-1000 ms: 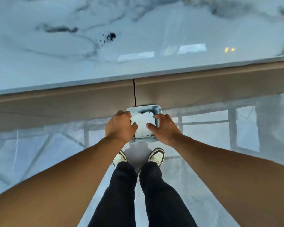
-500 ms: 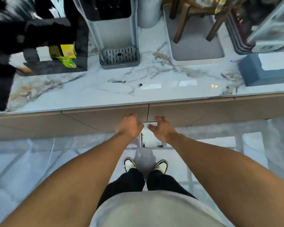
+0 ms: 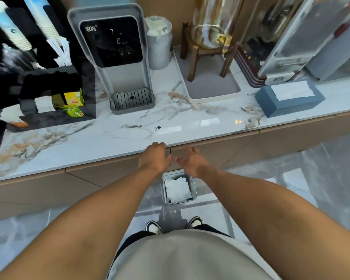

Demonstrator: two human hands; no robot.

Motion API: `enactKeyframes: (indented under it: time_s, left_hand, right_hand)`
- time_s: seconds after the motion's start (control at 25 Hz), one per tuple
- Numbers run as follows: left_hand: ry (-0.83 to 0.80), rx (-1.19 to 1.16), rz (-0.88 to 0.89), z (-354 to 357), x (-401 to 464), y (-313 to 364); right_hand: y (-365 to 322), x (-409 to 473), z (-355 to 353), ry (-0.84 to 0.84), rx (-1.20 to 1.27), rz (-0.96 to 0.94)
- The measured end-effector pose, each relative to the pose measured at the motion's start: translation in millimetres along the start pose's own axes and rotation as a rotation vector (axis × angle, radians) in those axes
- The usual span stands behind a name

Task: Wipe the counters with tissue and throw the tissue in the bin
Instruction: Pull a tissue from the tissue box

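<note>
Single view, camera on my head, wide-angle, tilted forward and down. Faces counter (image 3: 129,138) edge straight ahead, appliances along back. My arms run up from bottom corners, bin (image 3: 179,187) on floor (image 3: 291,178) below centre, my shoes (image 3: 154,227) near bottom. Edges bend.

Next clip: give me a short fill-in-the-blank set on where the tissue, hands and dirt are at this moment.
1. The crumpled white tissue lies inside the ____ on the floor.
2. Both the left hand and the right hand are ____, holding nothing.
3. A cluster of dark specks sits on the marble ____.
4. The tissue box on the right is ____ in colour.

Missing words: bin; empty; counter; blue
</note>
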State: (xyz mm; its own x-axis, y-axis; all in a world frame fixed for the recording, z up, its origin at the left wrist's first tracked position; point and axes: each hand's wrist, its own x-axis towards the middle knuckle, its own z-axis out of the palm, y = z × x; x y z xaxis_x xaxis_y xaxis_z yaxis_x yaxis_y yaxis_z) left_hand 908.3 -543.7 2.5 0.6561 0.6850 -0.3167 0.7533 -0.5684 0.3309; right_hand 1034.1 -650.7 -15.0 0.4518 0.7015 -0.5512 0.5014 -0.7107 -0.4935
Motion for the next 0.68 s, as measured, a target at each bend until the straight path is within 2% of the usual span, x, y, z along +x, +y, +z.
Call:
enactKeyframes:
  time_s: [0.32, 0.52, 0.68]
  left_hand:
    - [0.048, 0.019, 0.269, -15, 56, 81]
    - [0.113, 0.067, 0.394, -24, 108, 170]
    - [0.15, 0.089, 0.416, -20, 155, 248]
  right_hand:
    - [31, 4, -88, 0.276, 0.065, 0.101]
    - [84, 22, -167, 0.394, 0.004, 0.159]
    - [133, 48, -240, 0.469, 0.001, 0.182]
